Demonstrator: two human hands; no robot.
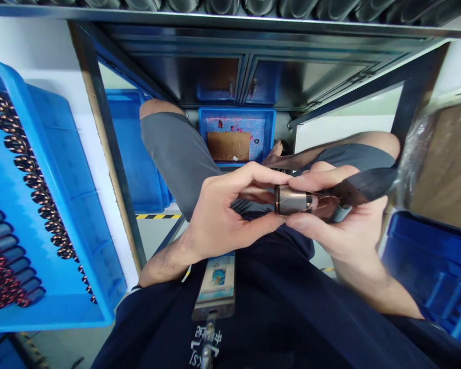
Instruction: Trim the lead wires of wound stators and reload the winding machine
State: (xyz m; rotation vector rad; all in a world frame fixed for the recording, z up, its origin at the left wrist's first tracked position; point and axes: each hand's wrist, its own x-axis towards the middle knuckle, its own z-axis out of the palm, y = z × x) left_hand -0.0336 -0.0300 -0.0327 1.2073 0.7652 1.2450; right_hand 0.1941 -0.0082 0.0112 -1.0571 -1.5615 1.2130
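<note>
At the bottom of the frame, left of centre, the dark blue shirt carries white print, upside down in this view: a row of Chinese characters, of which 中 can be made out at its right end, and Latin letters that seem to read "KSJ". A metal clip partly covers both. Just above hangs a badge with a coloured picture and lines of print too small to read.

Bronze-grey cylinder, blue bin, navy shirt, yellow-and-black striped floor tape
</note>
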